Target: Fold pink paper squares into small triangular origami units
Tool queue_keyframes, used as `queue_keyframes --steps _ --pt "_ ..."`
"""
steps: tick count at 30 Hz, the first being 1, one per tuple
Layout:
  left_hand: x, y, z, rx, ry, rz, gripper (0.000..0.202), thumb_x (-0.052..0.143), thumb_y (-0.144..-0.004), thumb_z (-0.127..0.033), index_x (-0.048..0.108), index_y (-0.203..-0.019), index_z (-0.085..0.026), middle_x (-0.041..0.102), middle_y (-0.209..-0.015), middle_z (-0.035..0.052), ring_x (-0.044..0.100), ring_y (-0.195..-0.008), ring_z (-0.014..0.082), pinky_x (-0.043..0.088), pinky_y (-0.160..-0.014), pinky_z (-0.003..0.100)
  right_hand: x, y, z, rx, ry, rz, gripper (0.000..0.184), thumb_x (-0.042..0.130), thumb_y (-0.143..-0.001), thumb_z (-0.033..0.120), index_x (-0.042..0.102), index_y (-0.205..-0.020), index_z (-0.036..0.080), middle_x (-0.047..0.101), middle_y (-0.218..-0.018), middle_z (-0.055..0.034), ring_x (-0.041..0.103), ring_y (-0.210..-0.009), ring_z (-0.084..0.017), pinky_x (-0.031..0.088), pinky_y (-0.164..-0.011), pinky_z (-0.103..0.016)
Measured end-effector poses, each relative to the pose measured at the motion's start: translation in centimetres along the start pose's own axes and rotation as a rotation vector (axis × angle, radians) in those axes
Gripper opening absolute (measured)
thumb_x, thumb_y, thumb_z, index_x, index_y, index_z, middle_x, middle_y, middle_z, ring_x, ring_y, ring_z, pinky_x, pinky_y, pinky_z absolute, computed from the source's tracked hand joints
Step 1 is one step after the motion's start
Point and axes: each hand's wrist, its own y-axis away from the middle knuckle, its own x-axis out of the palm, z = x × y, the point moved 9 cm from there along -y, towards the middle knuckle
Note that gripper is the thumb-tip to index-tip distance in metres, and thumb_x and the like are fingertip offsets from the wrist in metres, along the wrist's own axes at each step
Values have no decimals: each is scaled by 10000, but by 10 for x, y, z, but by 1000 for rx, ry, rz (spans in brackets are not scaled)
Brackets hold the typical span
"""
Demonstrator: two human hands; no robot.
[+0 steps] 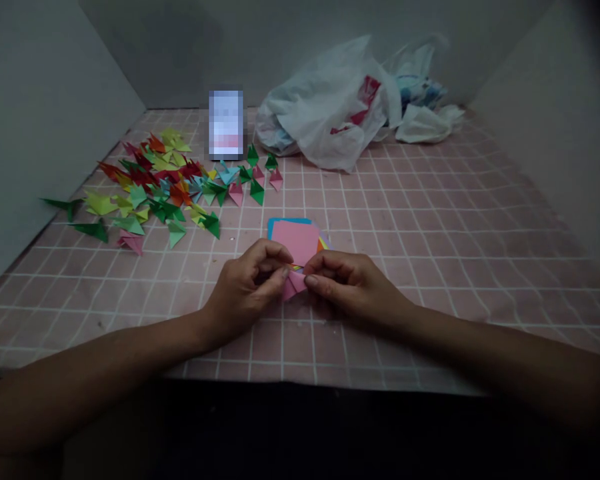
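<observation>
Both hands pinch a small folded piece of pink origami paper (293, 285) between thumbs and fingers, just above the table near its front edge. My left hand (250, 283) grips its left side, and my right hand (347, 283) has its right side. Creases show in the pink paper, but part of it is hidden behind the fingertips. Right behind the hands lies a stack of square origami sheets (296, 241), pink on top, with blue, orange, yellow and lilac edges sticking out.
Many folded paper cranes (165, 187) in several colours spread over the table's left side. Behind them a phone (225, 125) with a blurred screen stands upright. White plastic bags (325, 100) lie at the back. A pink checked cloth (455, 253) covers the table, with walls around it.
</observation>
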Motion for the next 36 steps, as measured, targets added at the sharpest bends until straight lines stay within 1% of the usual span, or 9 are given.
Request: queue_keyframes --steps 4,9,13,16,21,24,28,32,36 --pt "3 -2 2 -44 46 41 108 603 -873 -228 585 -974 -194 633 -690 -25 562 -563 106 420 -521 218 0 -1 -2 18 -20 -7 155 622 -922 296 590 -841 168 594 -585 44 532 -441 -68 398 -407 -175" --pt "5 -4 5 -116 68 98 149 629 -860 -268 626 -976 -175 651 -707 -8 574 -595 116 447 -548 220 -1 -1 -3 8 -28 -16 160 612 -926 288 581 -819 173 594 -572 45 526 -428 -72 380 -395 -183" --pt "10 -5 8 -166 120 155 160 659 -855 -320 636 -855 -162 638 -694 -9 560 -604 107 442 -554 210 -1 -2 -3 3 -23 -28 155 607 -927 277 577 -813 175 587 -565 49 524 -423 -72 378 -394 -183" --pt "11 -5 10 -186 126 172 228 664 -858 -348 616 -745 -155 596 -655 -20 523 -589 93 426 -557 206 -1 -2 -2 4 -19 -26 144 605 -919 265 574 -810 175 584 -568 49 530 -428 -74 390 -399 -181" --pt "8 -4 15 -257 125 166 270 689 -838 -377 628 -708 -149 571 -643 -26 494 -581 83 390 -539 195 -1 -1 -3 29 -68 -23 173 618 -909 306 571 -803 177 581 -569 53 524 -424 -68 396 -402 -172" --pt "9 -3 19 -318 173 178 280 697 -835 -393 627 -711 -152 540 -592 -38 444 -523 68 336 -485 183 -2 -2 -3 34 -116 -29 194 637 -897 330 566 -797 179 589 -567 52 520 -413 -65 388 -392 -166" --pt "15 -2 26 -414 247 262 270 678 -859 -390 602 -729 -167 489 -507 -65 377 -425 55 268 -412 176 -3 -3 -4 33 -167 -49 194 646 -885 329 558 -792 184 588 -551 56 513 -393 -65 378 -376 -161" --pt "17 -4 26 -399 261 303 211 679 -866 -334 629 -758 -159 476 -518 -72 370 -434 42 254 -405 158 -6 -3 -2 7 -196 -77 215 660 -885 345 563 -781 184 593 -554 53 506 -384 -64 365 -360 -159" --pt "16 -5 26 -386 293 273 218 677 -868 -321 624 -735 -157 487 -509 -69 381 -424 40 267 -401 157 -7 -3 -5 -5 -257 -70 257 660 -905 376 548 -768 190 604 -571 48 515 -391 -65 370 -364 -165"
